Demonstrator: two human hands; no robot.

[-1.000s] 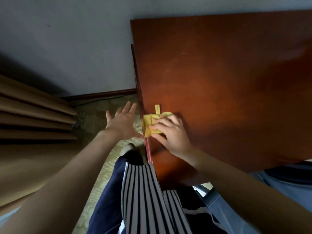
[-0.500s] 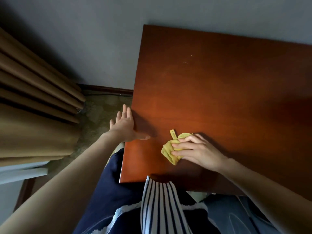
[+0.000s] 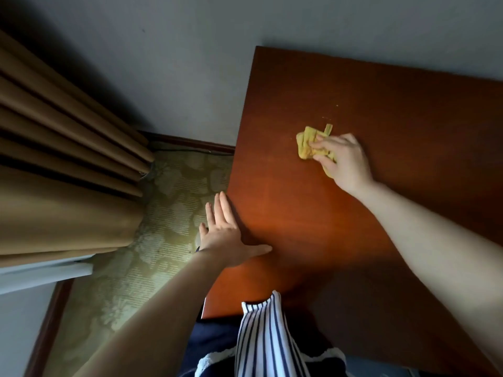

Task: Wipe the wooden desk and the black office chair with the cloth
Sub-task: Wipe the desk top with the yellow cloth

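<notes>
Nearest, a striped shirt front [image 3: 268,338] is hanging over the near edge of the desk [image 3: 381,240], so the person is leaning in by the near left corner. Just beyond, the left hand [image 3: 227,236] is resting on the left edge. Its fingers are lying straight and close together along that edge, partly out over the carpet [image 3: 168,202], while the thumb is spreading flat across the wood. It is gripping nothing; I judge it is bracing the body so the other arm can reach further.

Farther in, toward the far left corner, the right hand [image 3: 347,164] is pressing the cloth [image 3: 306,144] onto the wood. The cloth is bunched into a yellow wad, with the fingers curling over its top and the thumb closing in beneath. It is being held as a pad rather than spread out, which should put firm pressure on a small patch. A loose strip of it is sticking out toward the far edge. Just beyond the wad a few pale specks [image 3: 337,105] are lying on the wood, probably the next spot to wipe.

Bare wood is stretching to the right and back toward the near edge, giving room for long strokes. The far edge is meeting the wall [image 3: 217,63], and the left edge is dropping off to the carpet, with the curtain [image 3: 62,172] hanging well apart. I cannot make out the chair.
</notes>
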